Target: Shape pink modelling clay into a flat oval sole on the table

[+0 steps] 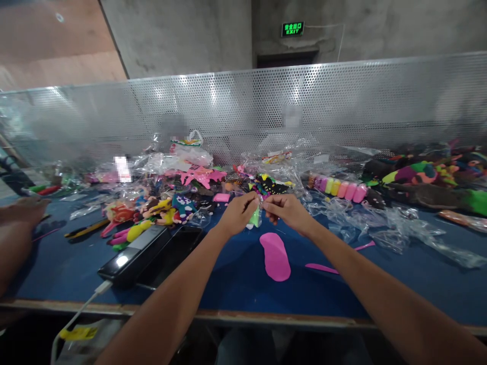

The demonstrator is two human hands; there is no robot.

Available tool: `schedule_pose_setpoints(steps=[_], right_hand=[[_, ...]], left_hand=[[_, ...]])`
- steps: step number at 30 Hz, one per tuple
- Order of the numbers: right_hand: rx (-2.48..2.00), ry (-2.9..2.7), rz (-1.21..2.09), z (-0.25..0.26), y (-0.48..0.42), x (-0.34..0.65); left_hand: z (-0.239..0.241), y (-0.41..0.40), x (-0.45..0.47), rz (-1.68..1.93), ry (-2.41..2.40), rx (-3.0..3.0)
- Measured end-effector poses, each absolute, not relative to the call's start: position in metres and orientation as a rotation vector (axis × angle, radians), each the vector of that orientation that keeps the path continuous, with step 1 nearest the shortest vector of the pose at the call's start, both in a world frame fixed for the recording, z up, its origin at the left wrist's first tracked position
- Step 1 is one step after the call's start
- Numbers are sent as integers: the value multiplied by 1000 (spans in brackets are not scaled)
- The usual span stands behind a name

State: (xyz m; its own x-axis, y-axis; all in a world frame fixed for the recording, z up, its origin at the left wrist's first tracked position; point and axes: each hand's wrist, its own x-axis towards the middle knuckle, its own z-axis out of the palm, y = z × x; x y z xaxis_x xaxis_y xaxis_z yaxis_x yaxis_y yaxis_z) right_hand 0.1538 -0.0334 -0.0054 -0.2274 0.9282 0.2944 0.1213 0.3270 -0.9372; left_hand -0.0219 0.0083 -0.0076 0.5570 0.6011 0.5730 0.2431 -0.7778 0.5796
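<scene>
A small clear packet of light green modelling clay (254, 219) hangs between my hands, just above the blue table. My left hand (240, 212) is closed, its thumb and fingertips pinching the packet's top edge. Close beside it, my right hand (286, 210) is also closed, with its thumb and forefinger at the packet's upper corner. Below them lies a flat, elongated sheet of pink clay (276, 257). To its right is a pink plastic modelling tool (321, 267), partly covered by my right forearm.
At left lie a power bank (133, 258) with a white cable and a black phone (173, 253). Colourful clay figures (152, 215) are heaped behind them. A row of coloured clay packs (338, 188) and crumpled clear wrappers (403, 228) spread right. Another person's arm (19, 233) rests far left.
</scene>
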Motion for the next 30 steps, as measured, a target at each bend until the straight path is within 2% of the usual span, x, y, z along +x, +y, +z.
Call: schedule_pose_setpoints(steps=[30], right_hand=[[-1016,-1653,1005,-2,-34,154]], left_hand=[[-7,8,-22,1093,731,2412]])
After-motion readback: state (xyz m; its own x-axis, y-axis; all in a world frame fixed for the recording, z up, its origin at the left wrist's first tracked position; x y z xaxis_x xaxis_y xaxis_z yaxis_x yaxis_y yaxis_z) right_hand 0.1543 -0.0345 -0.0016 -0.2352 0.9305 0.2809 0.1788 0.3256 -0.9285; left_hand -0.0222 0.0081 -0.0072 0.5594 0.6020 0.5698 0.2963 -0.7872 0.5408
